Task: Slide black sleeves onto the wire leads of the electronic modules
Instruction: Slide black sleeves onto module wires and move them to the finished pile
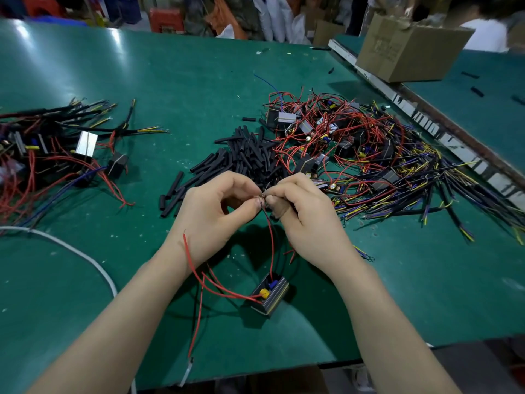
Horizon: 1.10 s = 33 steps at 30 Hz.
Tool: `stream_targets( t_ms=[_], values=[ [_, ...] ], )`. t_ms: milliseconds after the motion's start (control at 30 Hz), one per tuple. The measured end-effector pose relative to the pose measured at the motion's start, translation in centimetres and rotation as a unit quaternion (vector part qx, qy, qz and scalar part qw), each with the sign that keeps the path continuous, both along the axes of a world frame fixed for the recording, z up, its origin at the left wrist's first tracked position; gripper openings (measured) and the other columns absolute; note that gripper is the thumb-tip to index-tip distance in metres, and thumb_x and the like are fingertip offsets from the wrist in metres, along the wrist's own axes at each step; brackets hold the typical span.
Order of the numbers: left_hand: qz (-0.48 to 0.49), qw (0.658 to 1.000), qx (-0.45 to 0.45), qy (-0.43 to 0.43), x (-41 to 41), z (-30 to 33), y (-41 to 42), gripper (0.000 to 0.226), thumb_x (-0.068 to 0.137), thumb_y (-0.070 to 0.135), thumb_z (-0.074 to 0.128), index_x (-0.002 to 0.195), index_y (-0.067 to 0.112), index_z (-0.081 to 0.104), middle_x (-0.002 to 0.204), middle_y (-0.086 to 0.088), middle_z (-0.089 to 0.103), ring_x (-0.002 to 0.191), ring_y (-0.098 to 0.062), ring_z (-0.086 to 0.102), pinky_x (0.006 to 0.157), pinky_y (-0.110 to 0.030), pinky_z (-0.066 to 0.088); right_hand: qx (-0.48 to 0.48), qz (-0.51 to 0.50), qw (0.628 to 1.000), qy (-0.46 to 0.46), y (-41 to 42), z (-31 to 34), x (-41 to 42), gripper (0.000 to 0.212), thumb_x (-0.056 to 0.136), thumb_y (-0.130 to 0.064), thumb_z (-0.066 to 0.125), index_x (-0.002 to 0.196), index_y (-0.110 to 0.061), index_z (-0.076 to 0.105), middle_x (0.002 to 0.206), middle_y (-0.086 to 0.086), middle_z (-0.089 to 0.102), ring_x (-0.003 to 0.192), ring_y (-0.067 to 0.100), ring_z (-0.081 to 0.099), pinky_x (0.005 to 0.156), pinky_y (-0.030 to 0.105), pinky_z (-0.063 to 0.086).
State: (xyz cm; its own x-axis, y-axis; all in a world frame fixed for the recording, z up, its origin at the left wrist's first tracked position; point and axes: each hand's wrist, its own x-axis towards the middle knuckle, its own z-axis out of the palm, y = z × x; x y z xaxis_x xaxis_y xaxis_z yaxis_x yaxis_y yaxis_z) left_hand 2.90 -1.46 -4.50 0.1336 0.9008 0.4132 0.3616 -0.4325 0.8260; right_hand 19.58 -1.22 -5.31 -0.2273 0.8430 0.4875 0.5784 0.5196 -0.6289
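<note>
Both hands meet at frame centre, just above the green table. Left hand: thumb and index curled in, tips pressed together, pinching the end of a thin red wire; other fingers curled loosely under the palm. Right hand: thumb and index also pinched at the same spot, tips nearly touching the left hand's; remaining fingers folded in. What exactly sits between the right fingertips is too small to tell — something dark, maybe a sleeve end, can't confirm.

The red wire runs down from the pinch point to a small black module lying on the table in lower centre, between the two forearms. Module has a ribbed side, a yellow part and a blue part on top. More red leads loop from it toward the left wrist, and one trails down to the table's near edge.

Pile of loose black sleeves just beyond the hands, centre of frame, touching a big tangle of modules w/ red, yellow and blue wires at right centre. Another heap of modules at left edge, many leads there already covered in black.

White cable curves across lower left. Cardboard box upper right, on a neighbouring table.
</note>
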Motion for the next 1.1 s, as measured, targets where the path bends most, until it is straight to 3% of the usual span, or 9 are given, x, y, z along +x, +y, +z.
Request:
stream_targets(
  t_ms=[233,367,467,633,867,1100],
  values=[
    [0.026,0.999,-0.021,0.009,-0.17,-0.18,0.35,0.021,0.08,0.018,0.072,0.081,0.036,0.062,0.072,0.021,0.067,0.067,0.002,0.061,0.07,-0.012,0.046,-0.01,-0.01,1.0,-0.007,-0.43,0.33,-0.49,0.033,0.092,-0.044,0.05,0.096,-0.016,0.066,0.095,-0.009,0.05,0.08,0.014,0.055,0.066,0.048,0.049],
    [0.035,0.998,0.011,0.049,-0.13,-0.24,0.29,0.02,0.08,0.012,0.072,0.078,0.031,0.065,0.067,0.015,0.065,0.068,0.001,0.06,0.068,-0.009,0.044,-0.026,-0.041,0.999,-0.005,-0.52,0.48,-0.83,0.03,0.09,-0.047,0.05,0.089,-0.022,0.065,0.089,-0.013,0.051,0.079,0.01,0.054,0.069,0.045,0.049],
    [0.042,0.996,0.032,0.073,-0.04,-0.18,0.25,0.015,0.08,0.008,0.072,0.083,0.022,0.068,0.072,0.014,0.065,0.071,-0.002,0.06,0.068,-0.009,0.044,-0.048,-0.037,0.998,0.006,-0.53,0.53,-0.94,0.023,0.092,-0.04,0.054,0.087,-0.022,0.066,0.087,-0.011,0.052,0.08,0.008,0.053,0.072,0.042,0.048],
    [0.042,0.997,0.028,0.063,-0.08,0.07,0.15,0.008,0.081,0.018,0.072,0.083,0.025,0.068,0.071,0.014,0.065,0.07,0.0,0.059,0.068,-0.009,0.044,-0.053,-0.022,0.998,0.023,-0.29,0.52,-0.6,0.017,0.097,-0.018,0.054,0.09,-0.011,0.068,0.089,-0.003,0.055,0.08,0.01,0.051,0.075,0.034,0.044],
    [0.039,0.995,0.019,0.085,0.15,0.31,0.03,0.011,0.084,0.017,0.069,0.094,0.022,0.072,0.069,0.012,0.064,0.07,-0.007,0.057,0.065,-0.007,0.04,-0.045,-0.002,0.999,0.029,-0.32,0.39,-0.78,0.018,0.098,-0.01,0.05,0.093,-0.006,0.067,0.091,0.002,0.056,0.085,0.009,0.051,0.078,0.018,0.04],
    [0.014,0.998,0.025,0.064,0.27,0.32,-0.02,0.023,0.086,0.009,0.066,0.103,0.024,0.071,0.067,0.01,0.06,0.064,-0.002,0.051,0.065,-0.008,0.041,-0.087,0.001,0.995,0.051,-0.48,0.84,-0.9,0.018,0.097,-0.01,0.052,0.088,-0.008,0.067,0.082,-0.006,0.052,0.078,0.005,0.049,0.073,0.015,0.037]
  ],
)
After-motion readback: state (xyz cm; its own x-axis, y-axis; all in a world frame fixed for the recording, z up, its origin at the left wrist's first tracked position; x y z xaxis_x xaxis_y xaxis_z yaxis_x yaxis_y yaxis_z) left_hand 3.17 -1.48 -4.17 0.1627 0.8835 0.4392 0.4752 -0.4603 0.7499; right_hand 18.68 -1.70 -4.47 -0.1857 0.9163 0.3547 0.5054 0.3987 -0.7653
